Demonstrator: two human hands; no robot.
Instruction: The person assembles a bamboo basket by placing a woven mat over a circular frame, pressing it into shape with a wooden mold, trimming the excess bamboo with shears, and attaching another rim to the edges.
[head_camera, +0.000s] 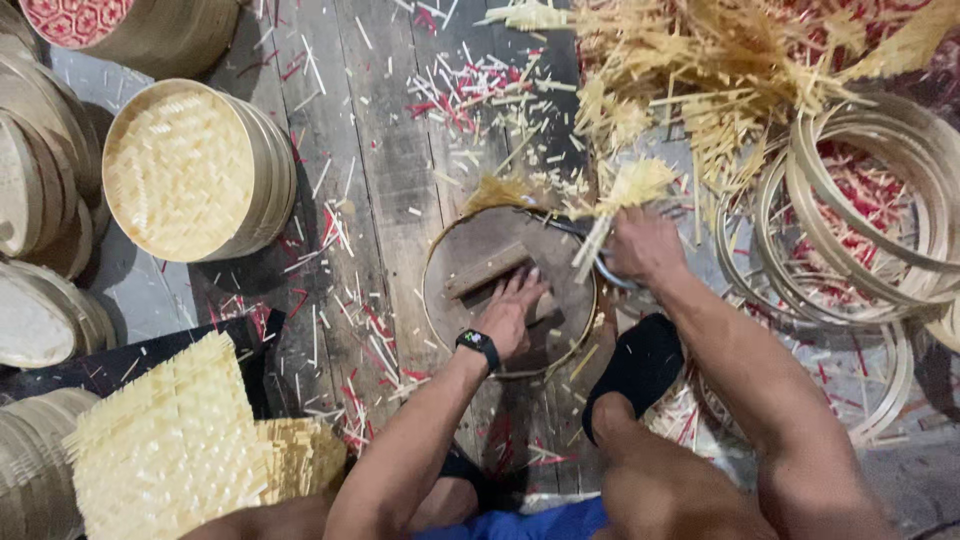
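Bare knees and two forearms reach down over a round bamboo frame on a plank floor.

Left hand (510, 310), with a black watch (478, 344) on its wrist, lies flat with fingers spread, pressing on a small wooden block (485, 270) inside the round frame (432, 300); it grips nothing. Right hand (640, 248) is clenched around the handles of metal shears (600, 262) at the frame's far edge, where a tuft of pale bamboo strips (625, 195) sticks up. One foot in a black sandal (635, 365) rests just beside the frame. Rough grey planks (390, 150) are littered with pale and red splinters. Thin bent hoops (860, 200) are piled at right, finished woven lids (185, 170) stacked at left, and a square woven mat (165, 440) lies near the left knee.
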